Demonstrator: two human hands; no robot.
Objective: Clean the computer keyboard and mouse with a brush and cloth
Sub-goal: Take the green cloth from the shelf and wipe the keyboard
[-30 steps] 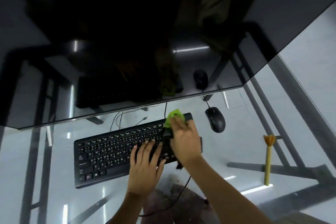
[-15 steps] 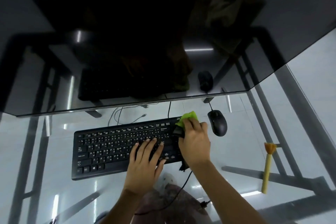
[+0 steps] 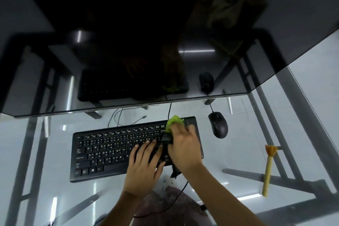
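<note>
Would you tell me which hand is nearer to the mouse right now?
Right. The right hand wipes the keyboard's end beside the mouse; the left hand rests farther away, mid-keyboard.

One keyboard [image 3: 117, 150], one mouse [image 3: 218, 124], one cloth [image 3: 173, 122], one brush [image 3: 268, 167], two hands.

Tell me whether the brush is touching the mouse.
Apart. The head view shows the yellow brush lying on the glass desk well right of the mouse, with bare glass between them.
</note>
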